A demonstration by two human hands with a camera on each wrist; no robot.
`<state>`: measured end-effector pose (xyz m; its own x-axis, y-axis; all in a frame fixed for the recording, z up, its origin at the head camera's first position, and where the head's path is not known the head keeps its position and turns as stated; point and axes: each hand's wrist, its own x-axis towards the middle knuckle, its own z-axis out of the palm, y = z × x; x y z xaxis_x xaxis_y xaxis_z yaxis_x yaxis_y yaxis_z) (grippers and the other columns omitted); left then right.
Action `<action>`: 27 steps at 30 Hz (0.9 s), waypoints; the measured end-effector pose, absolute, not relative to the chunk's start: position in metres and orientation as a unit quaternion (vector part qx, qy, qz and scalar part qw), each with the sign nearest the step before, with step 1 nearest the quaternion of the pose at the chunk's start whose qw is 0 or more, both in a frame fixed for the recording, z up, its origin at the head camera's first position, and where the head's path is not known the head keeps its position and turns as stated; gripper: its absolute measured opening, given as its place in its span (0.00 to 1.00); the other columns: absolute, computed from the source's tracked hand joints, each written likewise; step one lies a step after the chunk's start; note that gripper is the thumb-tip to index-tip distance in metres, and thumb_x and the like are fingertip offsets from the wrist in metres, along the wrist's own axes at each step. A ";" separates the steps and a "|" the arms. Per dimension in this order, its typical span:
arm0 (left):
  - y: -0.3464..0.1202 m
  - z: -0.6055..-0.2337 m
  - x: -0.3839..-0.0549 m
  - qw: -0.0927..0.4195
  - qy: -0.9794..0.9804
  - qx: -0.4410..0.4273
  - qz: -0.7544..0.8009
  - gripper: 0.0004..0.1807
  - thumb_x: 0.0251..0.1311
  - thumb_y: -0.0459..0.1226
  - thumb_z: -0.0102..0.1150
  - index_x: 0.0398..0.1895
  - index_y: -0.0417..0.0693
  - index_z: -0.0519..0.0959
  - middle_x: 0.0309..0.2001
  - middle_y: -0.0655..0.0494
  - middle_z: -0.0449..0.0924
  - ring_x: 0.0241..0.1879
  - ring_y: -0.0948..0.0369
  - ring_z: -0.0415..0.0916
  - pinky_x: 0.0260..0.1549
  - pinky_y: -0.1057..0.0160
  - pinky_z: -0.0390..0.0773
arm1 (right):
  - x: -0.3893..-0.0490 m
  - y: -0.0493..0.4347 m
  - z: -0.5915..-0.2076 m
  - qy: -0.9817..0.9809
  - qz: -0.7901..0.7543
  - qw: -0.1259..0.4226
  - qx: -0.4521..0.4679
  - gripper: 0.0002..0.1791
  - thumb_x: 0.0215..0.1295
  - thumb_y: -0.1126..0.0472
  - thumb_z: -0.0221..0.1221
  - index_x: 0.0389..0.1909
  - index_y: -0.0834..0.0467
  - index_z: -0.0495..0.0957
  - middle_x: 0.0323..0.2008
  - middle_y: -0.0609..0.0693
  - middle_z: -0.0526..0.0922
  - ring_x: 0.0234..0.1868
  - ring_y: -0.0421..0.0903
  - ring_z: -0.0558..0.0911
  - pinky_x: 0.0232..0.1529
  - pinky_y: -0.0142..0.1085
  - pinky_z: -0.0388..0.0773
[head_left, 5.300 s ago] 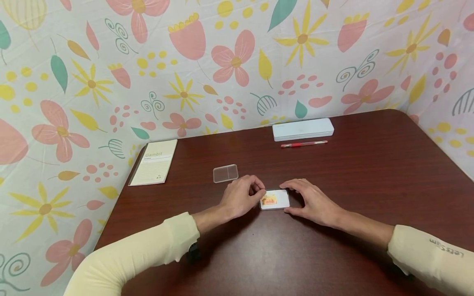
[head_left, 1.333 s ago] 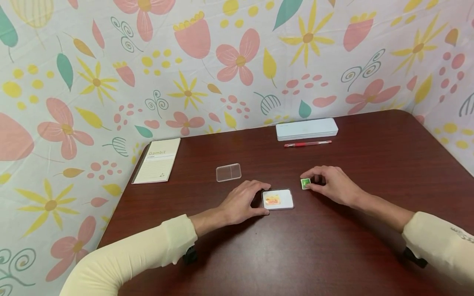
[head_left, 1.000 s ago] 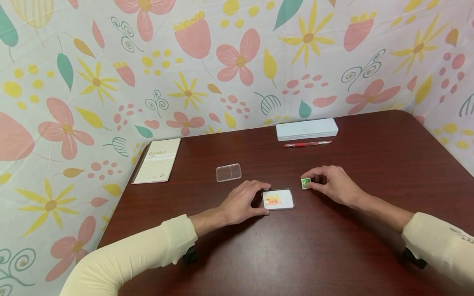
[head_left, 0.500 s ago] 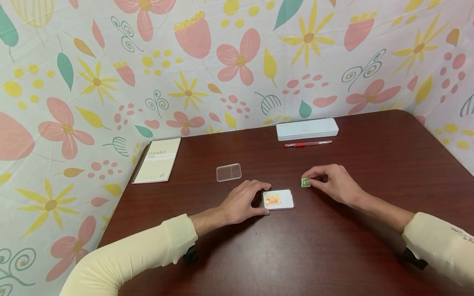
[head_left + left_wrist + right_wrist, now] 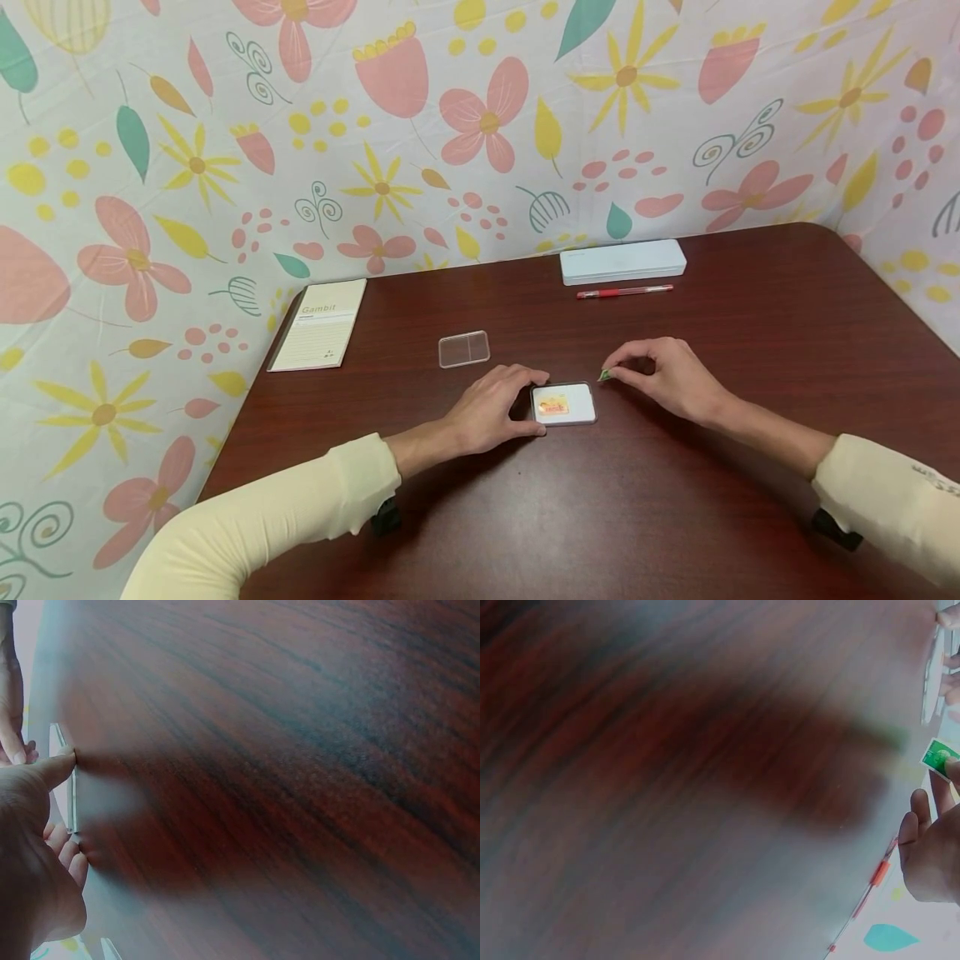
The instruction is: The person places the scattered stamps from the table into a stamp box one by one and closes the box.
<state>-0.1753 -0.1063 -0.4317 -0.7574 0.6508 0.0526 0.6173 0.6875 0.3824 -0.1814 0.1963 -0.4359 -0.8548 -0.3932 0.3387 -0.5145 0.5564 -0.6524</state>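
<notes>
My left hand (image 5: 487, 408) grips the left end of a shallow clear case (image 5: 582, 422), thumb at the near edge and fingers at the far edge. Inside the case is a white backing (image 5: 581, 400) with an orange and yellow stamp (image 5: 553, 404) on its left part. Just right of the case, my right hand (image 5: 678, 379) pinches a small green stamp (image 5: 604, 375) with a white border between thumb and forefinger. In the head view the green stamp is tilted, seen nearly edge-on; the right wrist view shows its green face.
A clear plastic lid (image 5: 463, 349) lies behind the left hand. Farther back are a notepad (image 5: 318, 325) at left, a red pen (image 5: 625, 292) and a pale blue box (image 5: 622, 262) by the patterned cloth wall (image 5: 480, 208). All lie on the dark wooden table (image 5: 600, 517).
Earlier, the left hand was at the orange stamp and the right held the case. Now the left grips the case. Over the last half second the green stamp moved left and tilted.
</notes>
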 end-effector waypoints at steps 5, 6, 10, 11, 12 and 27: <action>-0.106 -0.432 -0.176 0.049 0.918 0.342 0.195 0.37 0.60 0.49 0.80 0.70 0.49 0.77 0.66 0.57 0.79 0.67 0.56 0.73 0.66 0.51 0.73 | -0.177 0.190 -0.434 -0.876 0.395 0.074 0.265 0.14 0.61 0.71 0.75 0.40 0.49 0.91 0.37 0.38 0.88 0.36 0.39 0.81 0.38 0.33 0.79; -0.106 -0.433 -0.176 0.050 0.918 0.341 0.195 0.37 0.60 0.49 0.80 0.70 0.49 0.77 0.66 0.57 0.79 0.67 0.56 0.73 0.66 0.51 0.73 | -0.176 0.188 -0.433 -0.876 0.396 0.074 0.267 0.14 0.61 0.72 0.75 0.40 0.49 0.91 0.37 0.38 0.88 0.36 0.39 0.81 0.38 0.34 0.79; -0.106 -0.432 -0.176 0.053 0.918 0.339 0.197 0.37 0.60 0.49 0.80 0.70 0.49 0.77 0.66 0.57 0.79 0.67 0.56 0.73 0.66 0.51 0.73 | -0.173 0.184 -0.431 -0.874 0.398 0.075 0.268 0.14 0.60 0.73 0.75 0.40 0.50 0.91 0.37 0.38 0.88 0.36 0.39 0.80 0.36 0.34 0.77; -0.106 -0.432 -0.176 0.054 0.918 0.339 0.197 0.37 0.60 0.49 0.80 0.70 0.49 0.77 0.66 0.57 0.79 0.67 0.56 0.73 0.66 0.51 0.73 | -0.173 0.183 -0.430 -0.874 0.399 0.074 0.268 0.14 0.60 0.73 0.75 0.40 0.50 0.91 0.36 0.38 0.88 0.35 0.39 0.80 0.36 0.34 0.77; -0.106 -0.432 -0.176 0.053 0.918 0.339 0.196 0.37 0.60 0.49 0.80 0.70 0.49 0.77 0.66 0.57 0.79 0.67 0.56 0.73 0.66 0.51 0.73 | -0.172 0.181 -0.429 -0.874 0.399 0.072 0.267 0.14 0.61 0.72 0.75 0.40 0.50 0.91 0.36 0.39 0.88 0.34 0.40 0.79 0.35 0.34 0.76; -0.107 -0.431 -0.176 0.053 0.919 0.341 0.192 0.37 0.61 0.50 0.79 0.71 0.49 0.76 0.67 0.57 0.79 0.68 0.56 0.72 0.66 0.51 0.73 | -0.155 0.159 -0.421 -0.867 0.425 0.017 0.259 0.11 0.64 0.69 0.74 0.38 0.49 0.89 0.29 0.41 0.84 0.28 0.41 0.76 0.28 0.32 0.73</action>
